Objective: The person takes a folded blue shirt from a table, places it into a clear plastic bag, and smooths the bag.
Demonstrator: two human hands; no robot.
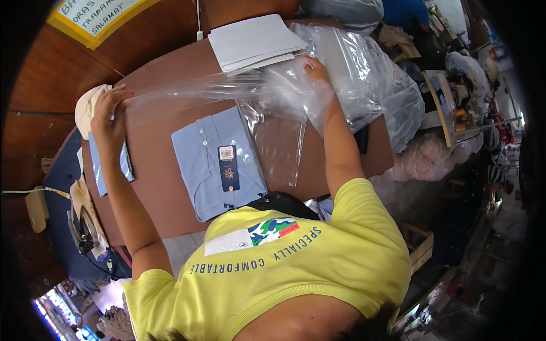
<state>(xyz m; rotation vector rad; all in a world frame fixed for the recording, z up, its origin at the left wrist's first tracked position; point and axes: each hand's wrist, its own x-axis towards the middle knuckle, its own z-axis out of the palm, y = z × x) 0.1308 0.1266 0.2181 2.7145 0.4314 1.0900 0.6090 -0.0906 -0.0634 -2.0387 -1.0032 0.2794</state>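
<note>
A clear plastic bag (196, 92) is stretched sideways across the table between my two hands. At its left end my left hand (109, 111) is closed with the film pinched in its fingers. My right hand (316, 70) is closed on the bunched film at the other end, with some plastic draped against the wrist. Nearer me, a folded light-blue shirt (190, 150) lies buttoned, front up, with a dark hang tag (228, 168) on it. Beside the shirt, another clear bag (281, 150) lies flat on the table.
A brown table (153, 207) carries a stack of white sheets (253, 40) at the back and a pile of clear bags (355, 71) to the right. Another blue folded garment (122, 162) lies at the left edge. An iron-like device (84, 241) stands lower left.
</note>
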